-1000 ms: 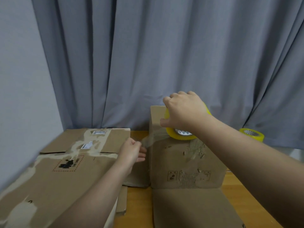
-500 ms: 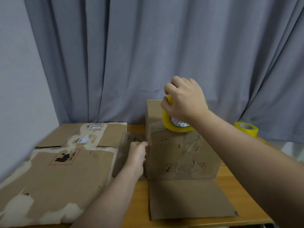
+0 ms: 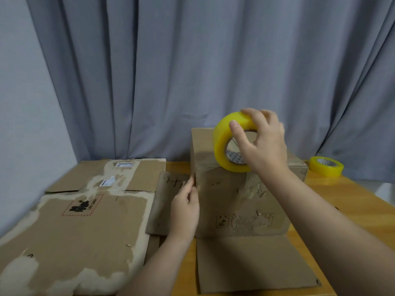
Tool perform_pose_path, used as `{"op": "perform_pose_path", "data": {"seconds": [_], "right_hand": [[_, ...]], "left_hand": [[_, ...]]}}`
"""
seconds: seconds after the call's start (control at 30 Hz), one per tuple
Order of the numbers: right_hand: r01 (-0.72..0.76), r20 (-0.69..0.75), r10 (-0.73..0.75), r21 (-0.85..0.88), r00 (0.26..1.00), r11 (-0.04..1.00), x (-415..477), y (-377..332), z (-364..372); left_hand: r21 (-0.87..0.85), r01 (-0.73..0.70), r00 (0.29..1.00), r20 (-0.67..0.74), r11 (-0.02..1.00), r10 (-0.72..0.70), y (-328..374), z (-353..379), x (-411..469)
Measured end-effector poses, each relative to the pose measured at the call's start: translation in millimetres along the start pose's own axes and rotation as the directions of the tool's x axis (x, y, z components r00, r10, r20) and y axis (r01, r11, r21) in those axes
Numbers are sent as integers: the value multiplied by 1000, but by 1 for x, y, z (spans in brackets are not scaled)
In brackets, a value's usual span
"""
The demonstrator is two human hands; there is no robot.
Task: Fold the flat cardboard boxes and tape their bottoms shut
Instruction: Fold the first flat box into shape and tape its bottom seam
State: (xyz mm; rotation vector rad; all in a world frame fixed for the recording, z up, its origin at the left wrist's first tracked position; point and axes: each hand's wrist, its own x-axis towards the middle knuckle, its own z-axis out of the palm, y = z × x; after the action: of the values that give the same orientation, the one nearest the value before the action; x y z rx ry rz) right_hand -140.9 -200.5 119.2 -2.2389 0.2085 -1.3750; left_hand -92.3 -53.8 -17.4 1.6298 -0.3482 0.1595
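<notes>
— Yellow, that tape roll [image 3: 222, 142], and it stands differently than a second ago. It lay flatter against the box then. Now it is up on its rim at the top front edge, with the core facing us.

— And the right hand [image 3: 265, 150]?

— Curled over the roll from the 3 o'clock side, thumb and fingertips clamped on the yellow band. The grip has shifted from palm-over to fingers-on-top.

— What about the other one?

— A second ago the left hand [image 3: 184, 208] was holding the tape's loose end clear of the cardboard. It has since come in to the erected box [image 3: 224, 201], and its fairly straight fingers press on the box's 9 o'clock corner, beside the side flap [image 3: 164, 199]. The clear strip itself I can't make out.

— So the end is anchored?

— I'd judge so. With the roll raised, the next pull probably runs tape across the upturned bottom. That box sits at about 1 o'clock on the wooden table [image 3: 352, 199].

— And the rest?

— The flat cardboard box [image 3: 85, 221] at 10 o'clock lies unfolded, so it remains to be done. A spare tape roll [image 3: 326, 167] waits at 2 o'clock, well apart.
</notes>
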Motion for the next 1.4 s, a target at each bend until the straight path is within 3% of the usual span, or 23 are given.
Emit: {"op": "perform_pose_path", "data": {"seconds": [0.07, 0.17, 0.23, 0.4, 0.57, 0.67, 0.73, 0.8, 0.87, 0.97, 1.07, 1.2, 1.3, 1.4], "right_hand": [[17, 1, -17, 2, 1000, 1000, 0, 3, 0], [36, -11, -36, -2, 999, 999, -1, 5, 1], [37, -20, -37, -4, 999, 999, -1, 5, 3], [8, -48, -8, -9, 999, 1000, 1, 5, 7], [11, -56, -11, 5, 998, 1000, -2, 6, 6], [3, -31, -2, 10, 1000, 1000, 0, 6, 5], [-5, -21, 5, 7, 1000, 1000, 2, 6, 5], [-5, -14, 5, 4, 1000, 1000, 3, 7, 5], [-6, -14, 6, 5, 1000, 1000, 4, 7, 5], [-15, -11, 15, 4, 1000, 1000, 4, 7, 6], [-34, -25, 35, 48, 999, 998, 4, 5, 6], [-132, -57, 160, 338, 985, 932, 19, 1, -2], [-217, 60, 209, 272, 976, 937, 30, 10, -8], [-346, 179, 302, 330, 936, 878, 30, 20, -12]], "left_hand": [[8, 58, 998, 36, 998, -59, -9, 1, -1], [-71, 318, 948, 34, 945, -317, -4, -8, 11], [-65, 325, 945, -14, 943, -327, 16, -12, 21], [-300, 126, 988, 119, 946, -94, 48, 18, 10], [-231, 122, 975, 209, 965, -73, 20, 13, 1], [-34, -120, 956, 267, 992, 124, 14, -17, 15], [175, -347, 893, 362, 921, 267, 13, -37, 29], [356, -545, 790, 521, 759, 323, 12, -48, 40], [443, -649, 732, 586, 619, 348, 14, -51, 50], [453, -706, 696, 585, 545, 416, 18, -45, 62], [400, -683, 717, 525, 611, 459, 17, -37, 66], [298, -662, 734, 443, 688, 515, 17, -37, 68], [323, -725, 682, 465, 609, 565, 27, -38, 73], [374, -780, 624, 527, 501, 577, 26, -41, 70]]}}
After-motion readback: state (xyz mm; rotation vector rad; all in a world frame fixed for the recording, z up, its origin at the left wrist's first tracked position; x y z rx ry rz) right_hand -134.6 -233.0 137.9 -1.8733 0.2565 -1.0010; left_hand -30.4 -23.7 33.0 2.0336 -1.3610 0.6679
